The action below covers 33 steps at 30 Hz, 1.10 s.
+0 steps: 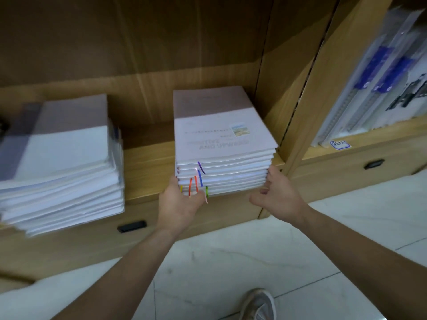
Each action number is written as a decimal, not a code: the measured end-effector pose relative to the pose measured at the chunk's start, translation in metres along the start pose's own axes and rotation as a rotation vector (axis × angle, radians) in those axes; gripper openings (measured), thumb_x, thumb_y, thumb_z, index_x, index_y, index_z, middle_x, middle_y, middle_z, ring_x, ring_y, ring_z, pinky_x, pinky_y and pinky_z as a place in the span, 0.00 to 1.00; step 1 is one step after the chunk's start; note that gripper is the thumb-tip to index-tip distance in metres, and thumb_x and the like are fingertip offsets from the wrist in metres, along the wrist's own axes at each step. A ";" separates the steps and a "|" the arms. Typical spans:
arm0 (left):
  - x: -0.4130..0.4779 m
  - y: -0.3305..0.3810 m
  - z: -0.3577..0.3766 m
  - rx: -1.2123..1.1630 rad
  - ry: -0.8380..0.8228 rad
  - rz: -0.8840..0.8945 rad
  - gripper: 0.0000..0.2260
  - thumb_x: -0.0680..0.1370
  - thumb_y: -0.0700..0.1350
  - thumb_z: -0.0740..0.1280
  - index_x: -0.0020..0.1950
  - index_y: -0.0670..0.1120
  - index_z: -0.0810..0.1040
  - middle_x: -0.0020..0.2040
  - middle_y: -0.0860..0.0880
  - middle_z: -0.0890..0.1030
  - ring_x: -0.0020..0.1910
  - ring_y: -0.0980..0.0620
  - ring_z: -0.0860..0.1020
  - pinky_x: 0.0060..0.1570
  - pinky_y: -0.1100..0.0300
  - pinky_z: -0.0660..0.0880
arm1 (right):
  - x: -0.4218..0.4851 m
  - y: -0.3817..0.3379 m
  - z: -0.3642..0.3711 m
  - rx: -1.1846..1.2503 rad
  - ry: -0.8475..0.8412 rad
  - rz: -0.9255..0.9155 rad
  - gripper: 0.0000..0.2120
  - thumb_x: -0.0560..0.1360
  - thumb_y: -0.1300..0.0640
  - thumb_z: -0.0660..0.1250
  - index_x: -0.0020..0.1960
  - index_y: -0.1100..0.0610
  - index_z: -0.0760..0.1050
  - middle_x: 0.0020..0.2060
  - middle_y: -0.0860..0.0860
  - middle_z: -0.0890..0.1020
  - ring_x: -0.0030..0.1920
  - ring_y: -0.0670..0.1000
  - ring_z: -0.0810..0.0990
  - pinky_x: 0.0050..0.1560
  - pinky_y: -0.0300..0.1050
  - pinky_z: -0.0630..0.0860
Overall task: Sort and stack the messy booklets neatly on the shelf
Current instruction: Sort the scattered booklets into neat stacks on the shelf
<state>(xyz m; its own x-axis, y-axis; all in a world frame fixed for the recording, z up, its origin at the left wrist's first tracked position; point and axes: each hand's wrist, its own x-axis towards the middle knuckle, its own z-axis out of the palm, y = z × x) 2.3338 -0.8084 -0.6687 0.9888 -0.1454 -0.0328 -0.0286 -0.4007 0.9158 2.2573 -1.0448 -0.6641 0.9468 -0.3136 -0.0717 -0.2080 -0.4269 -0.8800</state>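
Note:
Two stacks of booklets lie on the wooden shelf (147, 158). The right stack (221, 135) is squared up, with a pale cover on top and several coloured ribbon markers hanging from its front edge. My left hand (179, 204) presses against the stack's lower front left corner, fingers on the bottom booklets. My right hand (279, 195) rests at the front right corner, fingers spread and touching the stack's side. The left stack (62, 162) is taller and uneven, with booklets fanned out and overhanging the shelf's front edge.
A vertical wooden divider (307, 88) stands just right of the stack. Beyond it, another compartment holds plastic-wrapped items (379, 79). Drawers with dark recessed handles (131, 226) sit below the shelf. White tiled floor (231, 262) and a shoe (258, 303) lie underneath.

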 end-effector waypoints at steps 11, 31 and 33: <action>-0.008 -0.004 -0.023 0.165 0.017 0.074 0.22 0.72 0.45 0.76 0.64 0.53 0.74 0.41 0.62 0.82 0.41 0.67 0.80 0.41 0.69 0.73 | 0.024 -0.015 0.004 -0.011 -0.042 -0.062 0.24 0.61 0.50 0.76 0.54 0.41 0.75 0.51 0.43 0.84 0.52 0.45 0.84 0.58 0.54 0.81; 0.037 -0.030 -0.036 0.533 0.191 0.254 0.22 0.72 0.59 0.74 0.58 0.47 0.78 0.45 0.48 0.85 0.42 0.43 0.82 0.42 0.49 0.79 | 0.061 0.007 0.009 -0.495 0.203 -0.195 0.20 0.70 0.44 0.77 0.57 0.52 0.81 0.50 0.52 0.82 0.50 0.53 0.79 0.45 0.44 0.71; 0.038 -0.037 -0.034 0.596 0.219 0.302 0.20 0.73 0.54 0.75 0.58 0.45 0.77 0.41 0.47 0.84 0.35 0.42 0.81 0.36 0.53 0.76 | 0.062 0.013 0.013 -0.518 0.246 -0.215 0.20 0.70 0.42 0.75 0.55 0.54 0.81 0.47 0.53 0.82 0.49 0.53 0.79 0.45 0.47 0.73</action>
<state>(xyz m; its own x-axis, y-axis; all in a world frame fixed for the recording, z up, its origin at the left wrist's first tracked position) 2.3777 -0.7689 -0.6900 0.9300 -0.1677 0.3271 -0.3198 -0.8080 0.4949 2.3167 -1.0589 -0.6858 0.9093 -0.3350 0.2471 -0.1692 -0.8398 -0.5159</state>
